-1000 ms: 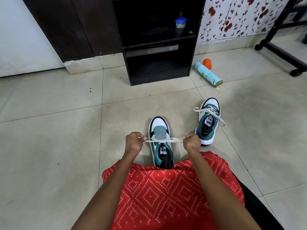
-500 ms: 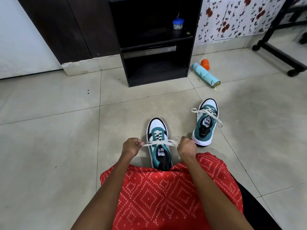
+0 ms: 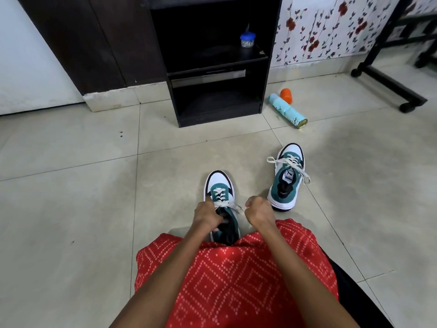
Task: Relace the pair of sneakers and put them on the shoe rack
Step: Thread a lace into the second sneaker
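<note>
**A:** shoe rack [image 3: 217, 119] is right there; why are both shoes on the floor short of it?

**B:** lacing's not done, I'd guess; far sneaker [image 3: 287, 178] waits aside; near sneaker [image 3: 220, 185] sits by the knees for reach; left hand [image 3: 205, 215] and right hand [image 3: 259, 213] each pinch a lace [image 3: 228, 204] end; a moment ago the hands were wider apart and the lace taut.

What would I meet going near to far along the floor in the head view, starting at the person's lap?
Red patterned cloth → near sneaker, its lace held by left hand and right hand → second sneaker → teal can on its side → orange cap. Black rack omitted: it overlaps the can in depth.
</note>
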